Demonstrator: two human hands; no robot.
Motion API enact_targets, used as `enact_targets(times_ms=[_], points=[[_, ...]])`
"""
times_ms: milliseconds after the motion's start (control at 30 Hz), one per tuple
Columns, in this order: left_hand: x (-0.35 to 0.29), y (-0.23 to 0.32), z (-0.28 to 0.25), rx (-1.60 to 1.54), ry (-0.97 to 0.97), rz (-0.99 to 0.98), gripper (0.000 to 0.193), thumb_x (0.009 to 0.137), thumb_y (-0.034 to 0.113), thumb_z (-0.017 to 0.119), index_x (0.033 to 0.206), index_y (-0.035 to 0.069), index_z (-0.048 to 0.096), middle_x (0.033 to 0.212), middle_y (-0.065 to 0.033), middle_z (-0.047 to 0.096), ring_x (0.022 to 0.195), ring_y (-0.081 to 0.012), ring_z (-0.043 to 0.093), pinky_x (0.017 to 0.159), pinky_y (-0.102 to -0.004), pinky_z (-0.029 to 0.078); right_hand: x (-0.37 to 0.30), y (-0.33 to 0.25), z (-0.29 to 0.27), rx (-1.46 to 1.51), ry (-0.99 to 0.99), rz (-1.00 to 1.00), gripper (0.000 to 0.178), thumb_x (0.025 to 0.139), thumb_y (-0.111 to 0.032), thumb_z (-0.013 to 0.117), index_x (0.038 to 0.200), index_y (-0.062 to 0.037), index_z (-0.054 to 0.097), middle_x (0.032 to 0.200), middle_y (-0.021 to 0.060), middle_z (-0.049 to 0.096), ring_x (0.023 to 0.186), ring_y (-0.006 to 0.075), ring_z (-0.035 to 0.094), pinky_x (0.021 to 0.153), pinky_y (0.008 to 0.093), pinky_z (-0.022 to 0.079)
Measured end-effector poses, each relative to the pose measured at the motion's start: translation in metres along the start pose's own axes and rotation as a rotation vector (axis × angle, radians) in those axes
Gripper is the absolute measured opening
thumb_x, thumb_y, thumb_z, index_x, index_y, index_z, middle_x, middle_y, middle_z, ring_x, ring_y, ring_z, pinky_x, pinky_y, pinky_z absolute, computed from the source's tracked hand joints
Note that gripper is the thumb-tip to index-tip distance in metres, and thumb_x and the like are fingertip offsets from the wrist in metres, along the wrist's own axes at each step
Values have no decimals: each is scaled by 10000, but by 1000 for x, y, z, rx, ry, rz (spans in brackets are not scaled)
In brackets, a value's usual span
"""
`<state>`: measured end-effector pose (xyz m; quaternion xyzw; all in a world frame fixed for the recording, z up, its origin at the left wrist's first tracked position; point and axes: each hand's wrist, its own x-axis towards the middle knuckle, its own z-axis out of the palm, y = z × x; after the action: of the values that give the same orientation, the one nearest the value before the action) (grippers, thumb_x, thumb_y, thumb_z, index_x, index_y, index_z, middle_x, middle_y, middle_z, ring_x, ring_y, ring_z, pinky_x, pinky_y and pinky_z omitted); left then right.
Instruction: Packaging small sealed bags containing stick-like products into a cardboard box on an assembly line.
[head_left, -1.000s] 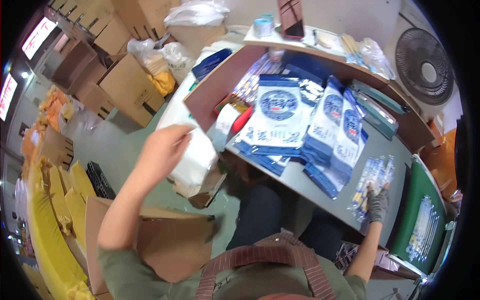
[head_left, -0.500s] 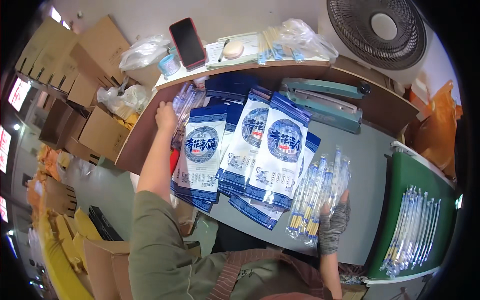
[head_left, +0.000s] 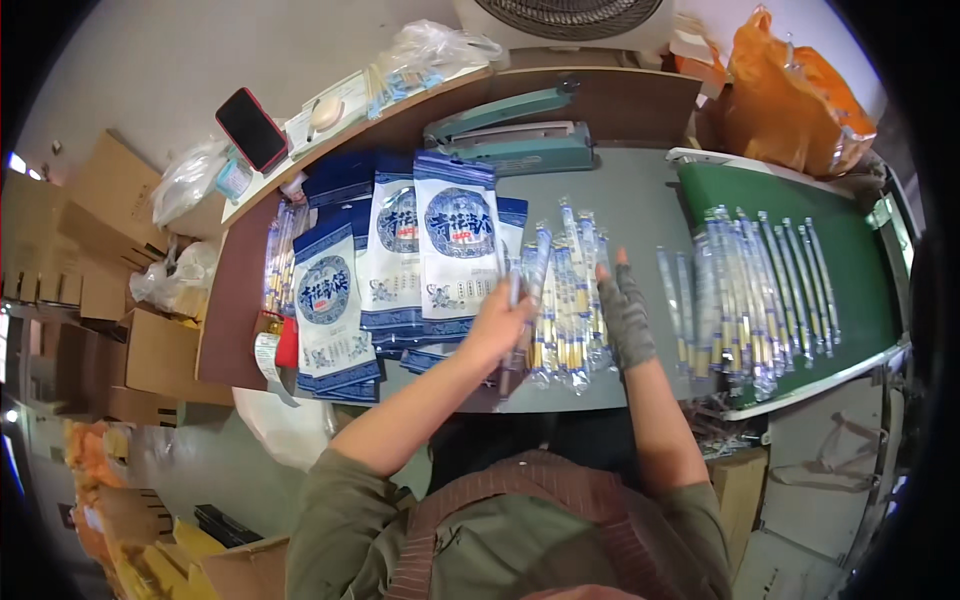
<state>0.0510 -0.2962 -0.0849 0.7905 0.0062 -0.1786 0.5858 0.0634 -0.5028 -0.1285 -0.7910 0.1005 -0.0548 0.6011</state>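
A pile of clear-wrapped chopsticks (head_left: 568, 310) with blue and yellowish ends lies on the grey tabletop between my hands. My left hand (head_left: 497, 322) is at the left side of the pile, its fingers closed around a slim wrapped packet that is slightly blurred. My right hand (head_left: 627, 318), in a grey fingerless glove, stands along the pile's right side with fingers stretched out and thumb apart. Blue and white printed pouches (head_left: 455, 240) overlap in stacks left of the pile. More wrapped chopsticks (head_left: 285, 255) lie in the far left corner of the table.
A green conveyor belt (head_left: 850, 240) on the right carries several wrapped chopsticks (head_left: 745, 300). At the back stands a teal bag sealer (head_left: 530, 150). A phone (head_left: 252, 128) rests on the shelf, a red object (head_left: 287, 343) near the left edge. Cardboard boxes (head_left: 175, 355) stand left.
The view has swung right. My left hand has left the chopsticks in the far left corner and come over to the pile, closing on a packet. My right hand stays at the pile's right side.
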Motion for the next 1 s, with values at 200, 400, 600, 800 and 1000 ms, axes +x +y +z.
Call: enact_targets(times_ms=[200, 400, 600, 800, 1000], points=[[24, -20, 74, 483, 467, 314, 807, 793, 172, 651, 1385, -145, 205, 1446, -326, 237, 1364, -413, 240, 1135, -438, 181, 22, -33, -2, -362, 15, -40, 741, 915, -476, 498, 1418, 34, 308, 1445, 244, 346, 1377, 346, 277, 1138, 366, 216], [42, -16, 80, 191, 478, 251, 742, 788, 157, 613, 1388, -92, 255, 1332, -321, 396, 1251, -417, 388, 1043, -442, 312, 22, -9, 26, -424, 6, -121, 720, 925, -463, 472, 1414, 37, 302, 1420, 266, 358, 1330, 393, 318, 1120, 387, 248], [-2, -14, 85, -627, 139, 164, 441, 884, 96, 555, 1291, 24, 402, 1105, -137, 562, 924, -191, 585, 783, -316, 486, -37, -31, 24, 325, -124, 170, 800, 845, -436, 648, 1396, 40, 317, 1300, 234, 486, 1154, 312, 522, 931, 373, 443], [-22, 21, 72, -392, 83, 84, 590, 728, -29, 593, 1284, -11, 397, 976, -91, 534, 925, -188, 604, 775, -282, 503, -38, -61, -5, 583, -381, 376, 495, 773, -330, 760, 1098, 6, 597, 941, 120, 654, 829, 195, 620, 738, 326, 502], [-40, 57, 16, -106, -91, 656, 973, 681, 50, 768, 1427, 25, 145, 1344, -167, 404, 1209, -253, 471, 1030, -368, 381, -71, -148, -3, 475, -280, -233, 720, 699, -307, 819, 1250, 6, 477, 1065, 126, 607, 963, 179, 573, 870, 328, 472]])
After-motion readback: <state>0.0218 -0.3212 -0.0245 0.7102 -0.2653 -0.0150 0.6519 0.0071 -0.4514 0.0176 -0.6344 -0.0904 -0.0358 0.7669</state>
